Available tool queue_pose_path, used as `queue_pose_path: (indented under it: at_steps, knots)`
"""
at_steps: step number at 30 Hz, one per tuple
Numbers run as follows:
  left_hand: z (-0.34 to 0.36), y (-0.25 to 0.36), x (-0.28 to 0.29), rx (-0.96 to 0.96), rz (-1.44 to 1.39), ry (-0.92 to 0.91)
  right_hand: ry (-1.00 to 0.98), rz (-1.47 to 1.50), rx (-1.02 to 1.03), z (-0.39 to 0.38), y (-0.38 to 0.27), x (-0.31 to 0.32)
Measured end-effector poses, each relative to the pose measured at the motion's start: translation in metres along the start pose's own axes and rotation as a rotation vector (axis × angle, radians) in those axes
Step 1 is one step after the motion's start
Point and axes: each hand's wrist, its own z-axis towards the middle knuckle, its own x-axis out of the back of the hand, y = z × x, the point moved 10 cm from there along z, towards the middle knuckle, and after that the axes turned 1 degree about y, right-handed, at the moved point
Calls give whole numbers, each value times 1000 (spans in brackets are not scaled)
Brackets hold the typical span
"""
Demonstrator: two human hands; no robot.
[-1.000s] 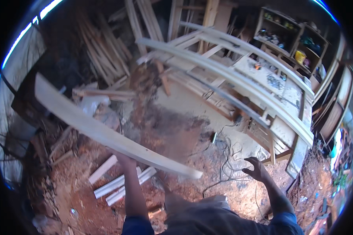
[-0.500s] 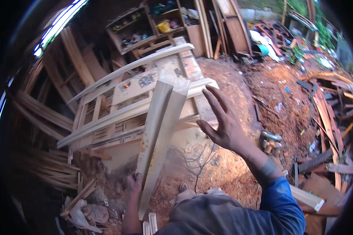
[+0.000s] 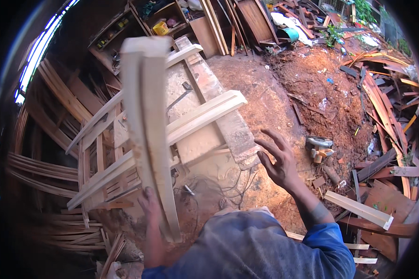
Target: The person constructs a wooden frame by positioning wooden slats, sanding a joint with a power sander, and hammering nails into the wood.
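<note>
A long pale wooden beam (image 3: 154,121) with a groove along its length rises in front of me, tilted with its far end high and to the left. My left hand (image 3: 150,204) grips it near its lower end, the thumb showing at the edge. The beam looks slightly blurred. Nothing is in my right hand (image 3: 280,160); it is held up in the air with fingers apart, near the bench corner. Behind the beam, a moulded wooden rail (image 3: 205,114) lies across the workbench (image 3: 237,135).
Slatted wooden framework (image 3: 100,153) stands at the bench's left. A power tool (image 3: 319,149) sits on the dirt floor to the right, with a loose beam (image 3: 358,209) nearer me. Cables (image 3: 233,188) lie below the bench. Scrap wood (image 3: 386,116) is heaped at far right.
The beam's far end has swung left and toward me, still in my left hand. My right hand has dropped slightly and moved right, staying open. The view has shifted as well.
</note>
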Motion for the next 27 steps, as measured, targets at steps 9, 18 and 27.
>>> queue_pose_path:
  at_steps: [9, 18, 27]
  knots:
    - [83, 48, 85, 244, -702, 518, -445, 259, -506, -87, 141, -75]
    - [13, 44, 106, 470, -555, 688, -897, 338, -585, -173, 217, -116]
    - [-84, -70, 15, 861, -1020, 620, -589, 369, -308, -121, 179, -69]
